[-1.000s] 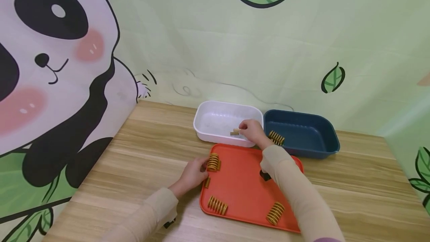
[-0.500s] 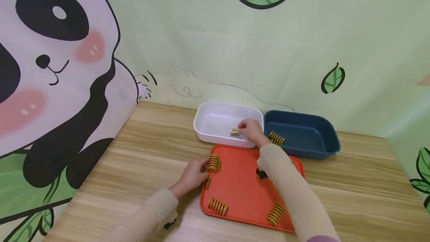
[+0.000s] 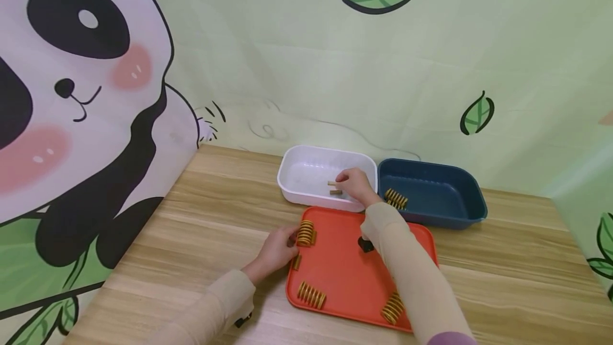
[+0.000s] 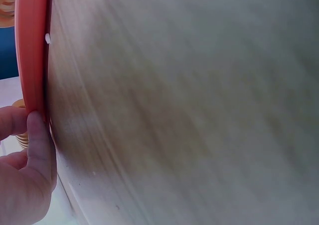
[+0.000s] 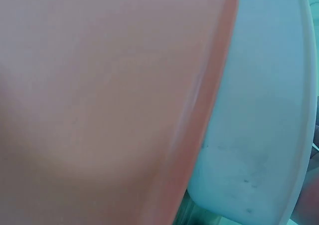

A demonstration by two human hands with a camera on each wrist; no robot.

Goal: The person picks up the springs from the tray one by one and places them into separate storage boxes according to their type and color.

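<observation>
Reaching into the white bin (image 3: 292, 191), my right hand (image 3: 355, 183) pinches a small brass-coloured rod (image 3: 332, 183) at its fingertips. A similar rod (image 3: 336, 192) lies on the bin floor just below it. My left hand (image 3: 275, 252) grips the left rim of the red tray (image 3: 345, 260); in the left wrist view, the thumb and forefinger (image 4: 39, 140) pinch that rim. Beside this hand, a gold coil spring (image 3: 305, 233) sits on the tray with a small brass piece (image 3: 314, 237) close by. Another brass piece (image 3: 297, 262) lies along the left edge.
One spring (image 3: 311, 295) lies at the tray's front left corner, another (image 3: 392, 309) at the front right, partly behind the right sleeve. A dark blue bin (image 3: 445, 190) beside the white one holds gold springs (image 3: 396, 198). A panda-print backdrop rises behind the wooden table (image 3: 201, 217).
My right hand has shifted slightly left inside the white bin, the pinched rod moving with it. The right sleeve now covers part of the front right spring. My left hand keeps its place.
</observation>
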